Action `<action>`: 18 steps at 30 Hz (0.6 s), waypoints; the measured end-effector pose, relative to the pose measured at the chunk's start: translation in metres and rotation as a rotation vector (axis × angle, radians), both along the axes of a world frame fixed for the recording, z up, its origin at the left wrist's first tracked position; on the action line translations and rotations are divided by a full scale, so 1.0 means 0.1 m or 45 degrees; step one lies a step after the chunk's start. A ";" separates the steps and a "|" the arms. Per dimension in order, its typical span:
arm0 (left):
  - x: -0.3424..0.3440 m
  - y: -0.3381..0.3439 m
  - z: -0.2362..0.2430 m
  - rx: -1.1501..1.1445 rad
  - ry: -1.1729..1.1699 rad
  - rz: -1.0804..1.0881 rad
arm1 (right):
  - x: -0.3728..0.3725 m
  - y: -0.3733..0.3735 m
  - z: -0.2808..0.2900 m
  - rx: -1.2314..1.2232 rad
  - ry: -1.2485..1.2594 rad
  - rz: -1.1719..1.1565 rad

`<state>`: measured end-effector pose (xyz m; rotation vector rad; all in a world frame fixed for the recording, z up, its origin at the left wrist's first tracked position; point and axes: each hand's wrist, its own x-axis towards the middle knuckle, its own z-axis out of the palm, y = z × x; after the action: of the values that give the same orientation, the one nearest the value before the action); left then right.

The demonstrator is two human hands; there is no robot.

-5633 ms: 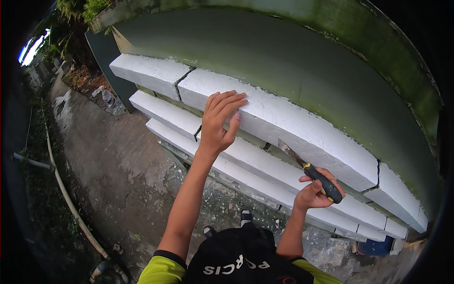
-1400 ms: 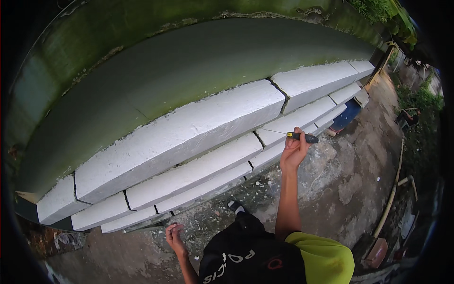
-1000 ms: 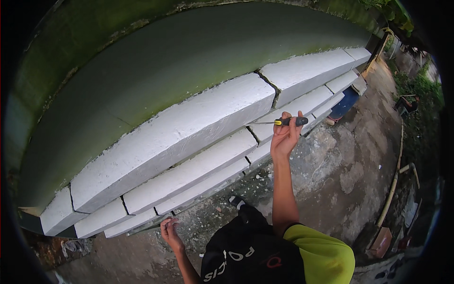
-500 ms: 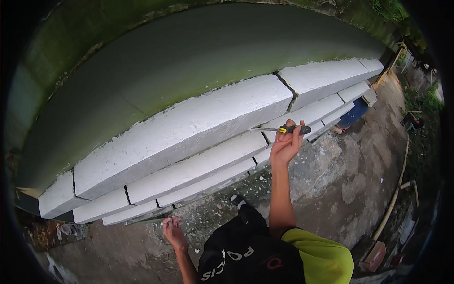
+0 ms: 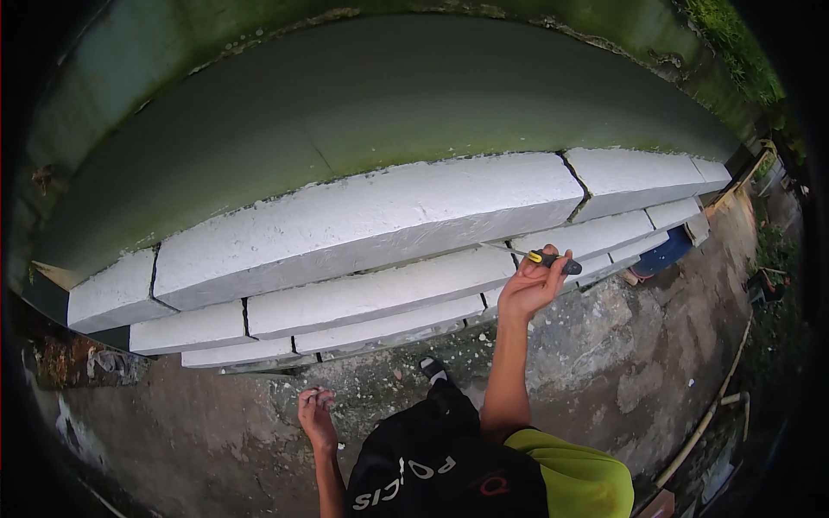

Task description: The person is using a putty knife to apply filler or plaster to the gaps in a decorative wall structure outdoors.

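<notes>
My right hand [image 5: 528, 292] is closed round a screwdriver [image 5: 570, 268] with a black and yellow handle. Its thin metal blade points left, in front of the stepped courses of white blocks, near the seam below the long top block [image 5: 371, 226]. I cannot tell whether the tip touches the blocks. Lower down and to the left, my left hand [image 5: 316, 414] hangs off the blocks with its fingers loosely bent and apart. Pale dust marks its fingertips, and nothing shows in it. A second-course block [image 5: 380, 289] lies below the top one, with dark gaps at its ends.
Behind the blocks rises a grey-green wall [image 5: 363, 95], mossy along its foot. A blue container [image 5: 665, 256] stands at the right end of the courses. Below is rough concrete ground [image 5: 596, 363] with pale crumbs. A long pole [image 5: 710, 421] lies at the right.
The view has tilted, so the blocks' left end sits higher and their right end lower. My right hand still grips the screwdriver by the seam; my left hand stays low, loosely bent.
</notes>
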<state>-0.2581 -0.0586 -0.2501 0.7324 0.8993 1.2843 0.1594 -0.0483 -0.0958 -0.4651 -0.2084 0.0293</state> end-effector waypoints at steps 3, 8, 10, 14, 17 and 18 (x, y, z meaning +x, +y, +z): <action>-0.03 -0.01 -0.02 0.026 0.035 0.010 | -0.07 0.03 -0.02 0.031 0.016 -0.011; -0.08 -0.02 -0.08 -0.001 0.063 0.007 | -0.54 0.22 0.04 -0.026 0.036 0.085; -0.09 -0.02 -0.08 0.018 0.067 0.018 | -0.31 0.12 0.07 0.001 0.040 -0.004; -0.12 -0.03 -0.15 -0.019 0.095 0.072 | -0.42 0.20 0.02 0.024 0.040 -0.003; -0.13 -0.06 -0.22 -0.035 0.063 0.054 | -0.97 0.35 0.13 -0.089 0.054 0.166; -0.11 -0.08 -0.27 -0.026 0.123 0.055 | -1.00 0.35 0.07 -0.105 0.046 0.182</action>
<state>-0.2688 -0.0668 -0.2767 0.7674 1.0098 1.2846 0.0593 -0.0132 -0.0891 -0.5306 -0.2055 0.1868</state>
